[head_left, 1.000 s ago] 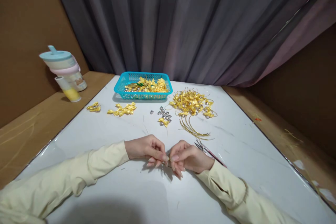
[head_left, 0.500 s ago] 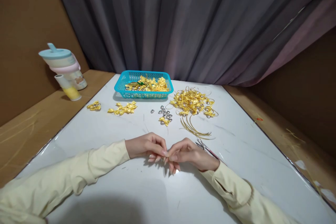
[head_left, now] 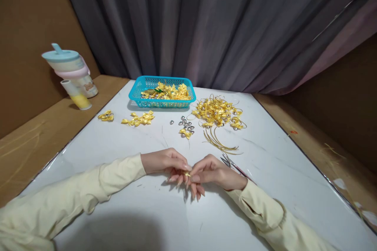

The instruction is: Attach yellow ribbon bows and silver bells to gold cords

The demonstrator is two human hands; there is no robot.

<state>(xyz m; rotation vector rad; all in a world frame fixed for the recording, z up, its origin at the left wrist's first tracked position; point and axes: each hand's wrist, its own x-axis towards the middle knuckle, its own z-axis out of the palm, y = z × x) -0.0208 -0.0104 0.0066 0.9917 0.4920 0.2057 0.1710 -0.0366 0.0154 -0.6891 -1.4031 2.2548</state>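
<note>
Your two cream sleeves reached in from the near edge, the left sleeve (head_left: 97,188) and the right sleeve (head_left: 262,208) slanting over the white marbled table (head_left: 103,157) towards its middle. Your left hand (head_left: 166,162) and right hand (head_left: 215,172) met there, fingertips almost together, the lower fingers loosely curled beneath. Between them was a small gold piece (head_left: 187,173): shiny, thin and metallic, with a bright yellow glint, and mostly covered by your fingers, so its full shape could not be told. Your left thumb and forefinger pinched it from one side, and your right thumb and forefinger pinched it from the other.

Just beyond your right wrist lay scissors (head_left: 239,170), their blades parted. Past them, a loose bundle of gold cords (head_left: 218,144) curved across the tabletop, slender and glossy. Farther along, a yellow satin bow (head_left: 185,133) with a silver bead lay touching a cluster of silver beads (head_left: 184,122); a single bead (head_left: 171,122) sat apart to their left. More yellow bows (head_left: 138,119) lay left of that, and a small bow group (head_left: 106,116) near the table's left edge. To the right stood a heap of corded bows (head_left: 215,111), gold loops sticking out.

Behind was a turquoise basket (head_left: 161,104) with bows inside. On the brown ledge at left stood a lidded cup (head_left: 63,62) and a yellow-and-white tube (head_left: 79,101). A grey curtain (head_left: 176,19) hung at the back.
</note>
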